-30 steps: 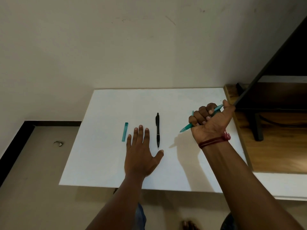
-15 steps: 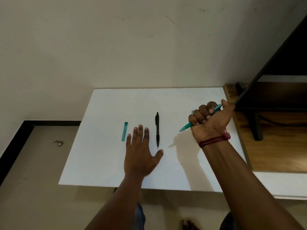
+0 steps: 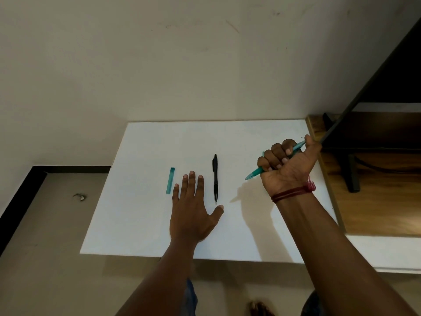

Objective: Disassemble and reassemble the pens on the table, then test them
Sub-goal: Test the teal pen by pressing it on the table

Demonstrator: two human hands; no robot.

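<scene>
Table: I see 1 white table that carries all the parts.
Right hand: my right hand is closed in a fist around the teal pen, raised above the right part of the table.
Left hand: my left hand lies flat on the table with straight fingers and holds nothing.
Black pen: the black pen lies alone, just right of the left hand's fingers, with its tip toward the near side. The thumb is close to this tip; I cannot tell if they touch.
Teal pen: the teal pen passes through the fist. Its tip comes out on the near-left side and points down at the table, and the back end comes out far right, by the thumb. The tip seems to be above the surface, not on it.
Teal piece: 1 short teal piece, probably the cap, lies just left of the left hand's fingers, well apart from the pen.
Step, my judgement: testing the teal pen.
How to do it well: a fist gives poor control, so I would change to a 3-finger hold near the tip, lower it gently, and draw 1 short line.
</scene>
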